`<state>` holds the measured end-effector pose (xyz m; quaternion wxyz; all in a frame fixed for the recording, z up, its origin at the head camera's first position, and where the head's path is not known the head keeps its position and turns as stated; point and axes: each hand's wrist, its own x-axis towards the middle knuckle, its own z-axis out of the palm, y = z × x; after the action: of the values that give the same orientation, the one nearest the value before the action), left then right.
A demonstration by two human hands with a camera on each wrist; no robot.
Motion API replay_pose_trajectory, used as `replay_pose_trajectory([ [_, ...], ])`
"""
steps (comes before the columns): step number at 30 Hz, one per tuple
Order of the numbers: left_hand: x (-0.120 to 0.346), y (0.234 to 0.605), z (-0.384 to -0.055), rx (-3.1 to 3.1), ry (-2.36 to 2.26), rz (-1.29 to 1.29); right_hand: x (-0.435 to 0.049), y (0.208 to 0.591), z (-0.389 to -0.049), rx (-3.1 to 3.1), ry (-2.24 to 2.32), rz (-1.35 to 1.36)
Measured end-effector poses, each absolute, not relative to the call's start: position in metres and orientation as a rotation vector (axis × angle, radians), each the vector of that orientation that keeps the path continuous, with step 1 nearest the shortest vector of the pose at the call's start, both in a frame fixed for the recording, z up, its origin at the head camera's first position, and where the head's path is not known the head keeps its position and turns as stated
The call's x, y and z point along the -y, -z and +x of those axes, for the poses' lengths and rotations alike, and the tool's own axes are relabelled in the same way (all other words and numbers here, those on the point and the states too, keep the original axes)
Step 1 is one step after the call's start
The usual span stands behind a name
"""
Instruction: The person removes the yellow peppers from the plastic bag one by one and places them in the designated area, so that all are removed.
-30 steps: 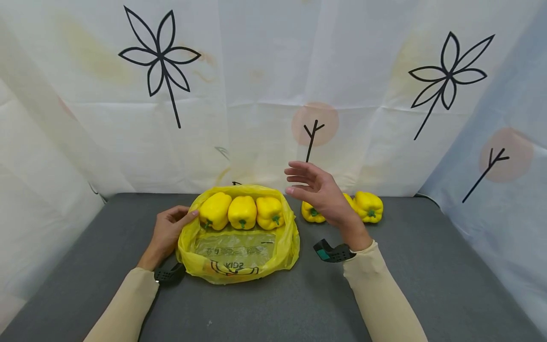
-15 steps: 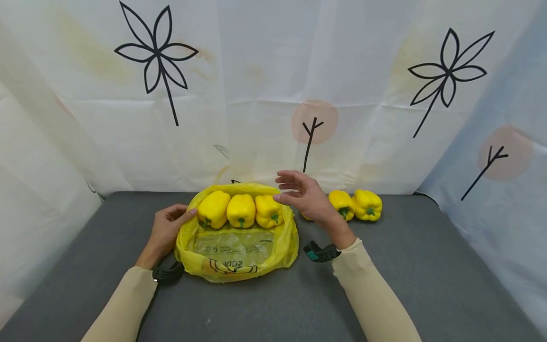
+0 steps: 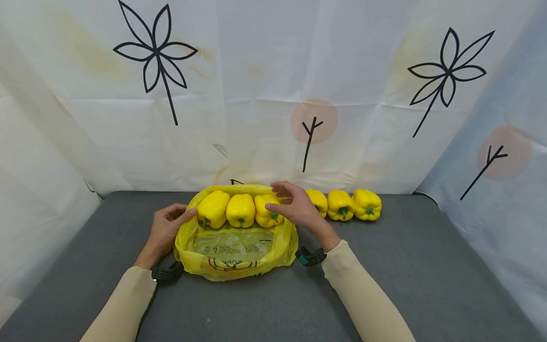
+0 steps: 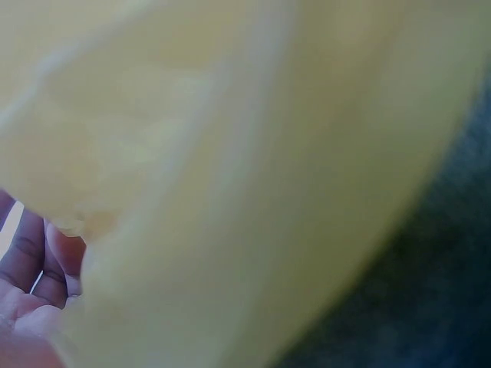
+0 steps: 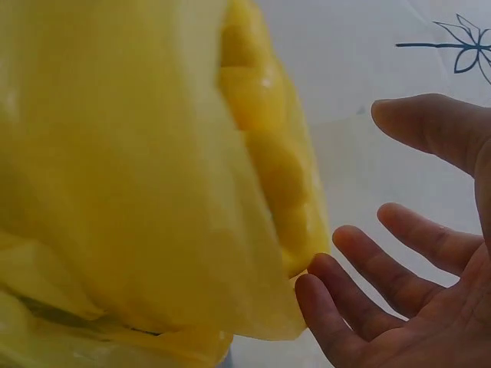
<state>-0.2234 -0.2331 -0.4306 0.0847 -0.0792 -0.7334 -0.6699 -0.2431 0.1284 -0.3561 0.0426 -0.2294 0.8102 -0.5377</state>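
A yellow plastic bag (image 3: 231,271) lies with its mouth spread wide. Three yellow bell peppers (image 3: 241,211) sit side by side along its far side. At the left rim my left hand (image 3: 164,232) pinches the plastic between thumb and fingers; the bag's film (image 4: 230,192) covers most of the left wrist view. My right hand (image 3: 301,208) hovers at the right rim, partly in front of the rightmost bagged pepper (image 3: 266,214). Its fingers are spread and hold nothing. In the right wrist view, the fingertips (image 5: 313,291) are close to the bag's edge; contact is unclear.
Three more yellow bell peppers (image 3: 340,205) stand in a row to the right of the bag, the nearest partly behind my right hand. The dark grey table (image 3: 239,313) ends at a white patterned curtain (image 3: 256,133), with more curtain at both sides.
My right hand has moved left and down from near the loose peppers to the bag's right rim, uncovering more of those peppers. My left hand stays at the left rim.
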Motion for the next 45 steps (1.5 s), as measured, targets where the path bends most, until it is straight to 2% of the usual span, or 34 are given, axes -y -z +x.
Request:
replay_pose_trajectory([
  [13, 0.234, 0.431, -0.225, 2.174, 2.019, -0.250, -0.125, 0.373, -0.248, -2.624, 1.498, -0.634],
  [33, 0.233, 0.432, -0.225, 2.185, 1.988, -0.243, -0.127, 0.377, -0.250, -2.483, 1.509, -0.498],
  [45, 0.234, 0.433, -0.225, 2.189, 1.976, -0.249, -0.129, 0.377, -0.251, -2.427, 1.409, -0.549],
])
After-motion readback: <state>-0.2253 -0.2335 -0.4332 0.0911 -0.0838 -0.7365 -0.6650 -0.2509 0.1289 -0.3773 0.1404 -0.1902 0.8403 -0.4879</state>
